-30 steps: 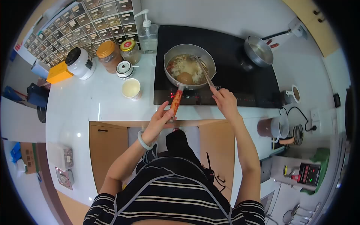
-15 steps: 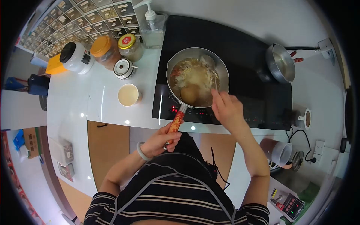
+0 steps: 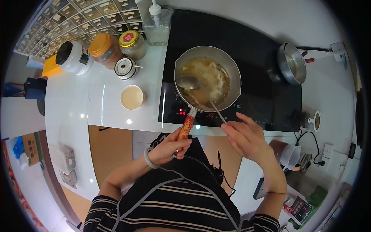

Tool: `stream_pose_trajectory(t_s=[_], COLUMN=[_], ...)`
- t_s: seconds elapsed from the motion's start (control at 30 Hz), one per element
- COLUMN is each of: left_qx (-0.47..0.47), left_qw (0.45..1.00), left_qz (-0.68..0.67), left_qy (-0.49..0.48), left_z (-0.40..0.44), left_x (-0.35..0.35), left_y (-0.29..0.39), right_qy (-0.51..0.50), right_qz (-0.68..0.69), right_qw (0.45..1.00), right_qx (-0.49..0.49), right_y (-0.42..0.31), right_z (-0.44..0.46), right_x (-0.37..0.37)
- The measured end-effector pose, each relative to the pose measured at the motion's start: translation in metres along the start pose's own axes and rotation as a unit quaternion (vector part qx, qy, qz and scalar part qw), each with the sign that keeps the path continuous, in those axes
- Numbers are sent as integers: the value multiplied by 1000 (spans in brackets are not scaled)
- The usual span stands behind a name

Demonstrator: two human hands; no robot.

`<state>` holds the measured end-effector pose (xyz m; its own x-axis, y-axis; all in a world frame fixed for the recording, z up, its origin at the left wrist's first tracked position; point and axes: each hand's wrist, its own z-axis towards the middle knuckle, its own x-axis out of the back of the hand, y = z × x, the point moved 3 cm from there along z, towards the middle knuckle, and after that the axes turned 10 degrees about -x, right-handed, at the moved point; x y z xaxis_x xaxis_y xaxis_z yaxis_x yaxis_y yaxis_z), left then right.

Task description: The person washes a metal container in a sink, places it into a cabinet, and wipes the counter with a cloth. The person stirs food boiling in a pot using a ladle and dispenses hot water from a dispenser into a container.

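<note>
A metal saucepan (image 3: 234, 65) with cloudy broth and pale bits in it rests on the black cooktop (image 3: 255, 50). My left hand (image 3: 170, 147) is wrapped round its red-and-orange handle (image 3: 186, 127). My right hand (image 3: 247, 137), to the right of the handle, pinches the thin end of a metal spoon or ladle (image 3: 218, 112). Its shaft runs over the near rim into the broth. At the left inside of the pan a spoon's bowl (image 3: 188, 82) shows; the liquid hides how it joins the shaft. The brown round item seen before cannot be made out clearly.
A paper cup (image 3: 132, 97), a lidded glass pot (image 3: 126, 68) and jars (image 3: 132, 44) stand left of the cooktop, below a pump bottle (image 3: 157, 27). At the right are a second pan (image 3: 292, 63), a plastic jug (image 3: 290, 156) and a black cable (image 3: 315, 145).
My right hand has moved back toward me and slightly right, outside the pan. The spoon's bowl now shows at the pan's left, and the broth is stirred up. My left hand keeps the handle.
</note>
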<state>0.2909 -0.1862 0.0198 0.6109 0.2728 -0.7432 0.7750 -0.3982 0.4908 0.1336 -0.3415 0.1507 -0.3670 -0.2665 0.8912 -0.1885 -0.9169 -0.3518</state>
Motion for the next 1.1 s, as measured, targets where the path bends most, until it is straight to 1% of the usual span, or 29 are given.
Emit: stream_pose_trajectory(t_s=[0.1, 0.2, 0.3, 0.47, 0.6, 0.7, 0.73, 0.83, 0.93, 1.03, 1.1], left_qx=[2, 3, 2, -3, -7, 0, 2, 6, 5, 8, 11], left_qw=[1000, 1000, 1000, 1000, 1000, 1000, 1000, 1000, 1000, 1000, 1000], left_qz=[7, 6, 8, 3, 1, 3, 6, 15, 17, 18, 18], left_qy=[9, 15, 13, 11, 7, 5, 6, 4, 3, 4, 7], left_z=[0, -1, -1, -1, 0, -1, -1, -1, -1, -1, -1], left_x=[-2, -4, -1, 0, 0, -2, -2, -2, -2, -3, -2], left_y=[1, 2, 0, 0, 0, 2, 2, 1, 1, 2, 2], right_qy=[-40, -53, -35, -35, -88, -63, -55, -14, 43, 40, -18], right_qz=[-1, -59, -133, -204, -273, -203, -157, -54, -96, -98, -137], right_qw=[999, 996, 988, 977, 957, 977, 985, 993, 992, 994, 990], right_qx=[3, 43, 67, 53, 52, -17, -52, -100, -67, -3, 23], right_y=[5, 19, 39, 71, 73, 55, 48, 41, 35, 32, 28], right_z=[1, 8, 16, 14, -4, -27, -29, -29, -25, -17, -19], right_x=[-10, -30, -39, -22, -10, -2, 3, 20, 18, -6, -20])
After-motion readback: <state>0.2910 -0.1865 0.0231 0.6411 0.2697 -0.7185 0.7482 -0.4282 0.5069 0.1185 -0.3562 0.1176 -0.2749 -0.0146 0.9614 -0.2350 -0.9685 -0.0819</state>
